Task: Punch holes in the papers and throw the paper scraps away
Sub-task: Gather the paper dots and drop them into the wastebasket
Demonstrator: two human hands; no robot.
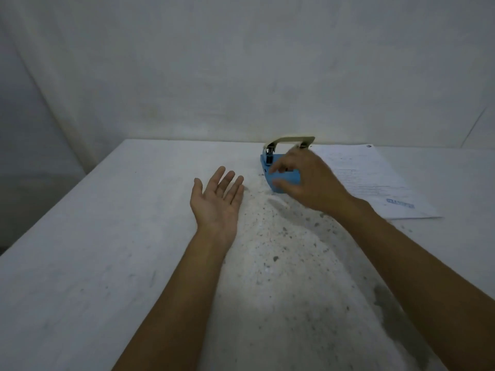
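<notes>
The blue hole punch stood on the table, partly behind the right hand, whose curled fingers touched its base. Papers lay beside it. The left hand lay open, palm-up, just left of the punch.

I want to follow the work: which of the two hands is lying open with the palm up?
The left hand, fingers spread, palm up on the table. The right hand is curled at the blue hole punch.

Wall: I am facing plain off-white plaster | Table: I am working at a white, scuffed, speckled top | Light: dim, falling evenly
</notes>
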